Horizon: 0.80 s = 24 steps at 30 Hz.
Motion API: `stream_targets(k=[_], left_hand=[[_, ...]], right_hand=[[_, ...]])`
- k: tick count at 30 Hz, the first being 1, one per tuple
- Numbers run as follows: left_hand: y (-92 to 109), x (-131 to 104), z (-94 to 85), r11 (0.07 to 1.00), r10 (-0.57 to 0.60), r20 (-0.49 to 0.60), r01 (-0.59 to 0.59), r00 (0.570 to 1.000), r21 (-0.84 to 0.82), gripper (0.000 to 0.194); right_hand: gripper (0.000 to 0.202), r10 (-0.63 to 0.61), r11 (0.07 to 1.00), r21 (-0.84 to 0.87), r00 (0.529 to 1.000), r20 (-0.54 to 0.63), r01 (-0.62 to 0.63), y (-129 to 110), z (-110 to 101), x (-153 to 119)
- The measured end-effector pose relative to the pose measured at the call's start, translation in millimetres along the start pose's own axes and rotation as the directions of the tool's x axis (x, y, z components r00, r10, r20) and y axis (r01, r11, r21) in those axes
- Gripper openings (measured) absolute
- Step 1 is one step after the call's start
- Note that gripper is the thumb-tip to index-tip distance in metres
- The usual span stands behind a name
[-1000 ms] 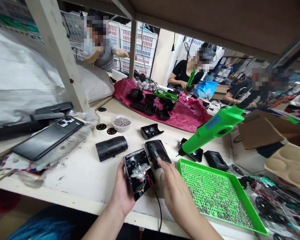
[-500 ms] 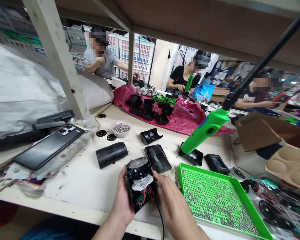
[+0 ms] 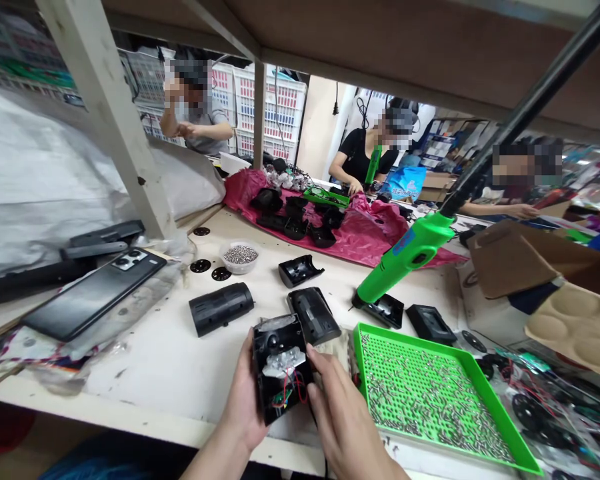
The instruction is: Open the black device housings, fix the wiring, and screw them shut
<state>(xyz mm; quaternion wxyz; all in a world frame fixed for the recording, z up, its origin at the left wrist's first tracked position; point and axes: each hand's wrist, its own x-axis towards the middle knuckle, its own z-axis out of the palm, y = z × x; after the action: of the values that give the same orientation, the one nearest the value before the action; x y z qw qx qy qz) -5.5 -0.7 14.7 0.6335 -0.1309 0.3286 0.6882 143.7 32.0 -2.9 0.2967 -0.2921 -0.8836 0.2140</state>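
Note:
Between both hands is an open black plastic housing [image 3: 274, 345], tilted so its inside faces me. Clear glue-like lumps, red wires [image 3: 295, 385] and a small green circuit board [image 3: 281, 399] show in it. My left hand [image 3: 244, 399] is closed around its left side. My right hand [image 3: 341, 408] grips the right side, thumb along the upper edge, other fingers partly hidden. Just behind it lies a ribbed black half-shell [image 3: 314, 315]. Another black shell [image 3: 222, 308] lies to the left, and a smaller curved one [image 3: 301, 270] farther back.
A green tray [image 3: 445, 393] of screws sits at right. Above the table hangs a green electric screwdriver [image 3: 405, 259]. A clear tub [image 3: 239, 257] of small metal parts, a phone [image 3: 95, 293], a cardboard box [image 3: 513, 267] and pink plastic sheeting [image 3: 375, 230] surround the work area. Co-workers sit beyond.
The housing has tipped a little in my hands, showing more of its inside. Across the table, a co-worker's arm has drawn back from the table and a hand is raised to the head.

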Motion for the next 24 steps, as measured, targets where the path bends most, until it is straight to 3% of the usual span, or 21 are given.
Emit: stream_targets(k=[5, 9, 12, 14, 17, 20, 22, 24], left_hand=[[-3, 4, -3.5, 0.999, 0.027, -0.039, -0.026, 0.999, 0.02, 0.039], [-4, 4, -0.2, 0.993, 0.099, -0.093, -0.093, 0.991, 0.07, 0.039], [2, 10, 2.3, 0.951, 0.274, -0.111, -0.252, 0.955, 0.177, 0.031], [10, 14, 0.3, 0.867, 0.429, -0.05, -0.395, 0.902, 0.304, 0.026], [19, 12, -11.8, 0.636, 0.616, 0.109, -0.574, 0.78, 0.515, 0.028], [21, -3, -32.4, 0.211, 0.744, 0.331, -0.674, 0.58, 0.708, 0.019], [18, -14, -46.5, -0.153, 0.686, 0.581, -0.693, 0.439, 0.704, 0.014], [16, -20, -57.3, -0.42, 0.537, 0.77, -0.681, 0.346, 0.599, 0.022]], right_hand=[[0.059, 0.087, 0.996, 0.023, 0.988, 0.129, -0.09, -3, -1, 1], [0.062, 0.112, 0.99, 0.075, 0.985, 0.131, -0.123, -2, 0, 3], [0.06, 0.168, 0.981, 0.079, 0.981, 0.101, -0.176, -3, 1, 6], [0.06, 0.214, 0.974, 0.057, 0.973, 0.09, -0.22, -4, 1, 9], [0.062, 0.284, 0.959, -0.015, 0.95, 0.132, -0.284, -7, 1, 15], [0.061, 0.294, 0.956, -0.045, 0.939, 0.176, -0.291, -8, 0, 18], [0.061, 0.272, 0.962, -0.024, 0.944, 0.186, -0.272, -8, -1, 17], [0.061, 0.253, 0.966, 0.005, 0.948, 0.195, -0.259, -7, -3, 15]])
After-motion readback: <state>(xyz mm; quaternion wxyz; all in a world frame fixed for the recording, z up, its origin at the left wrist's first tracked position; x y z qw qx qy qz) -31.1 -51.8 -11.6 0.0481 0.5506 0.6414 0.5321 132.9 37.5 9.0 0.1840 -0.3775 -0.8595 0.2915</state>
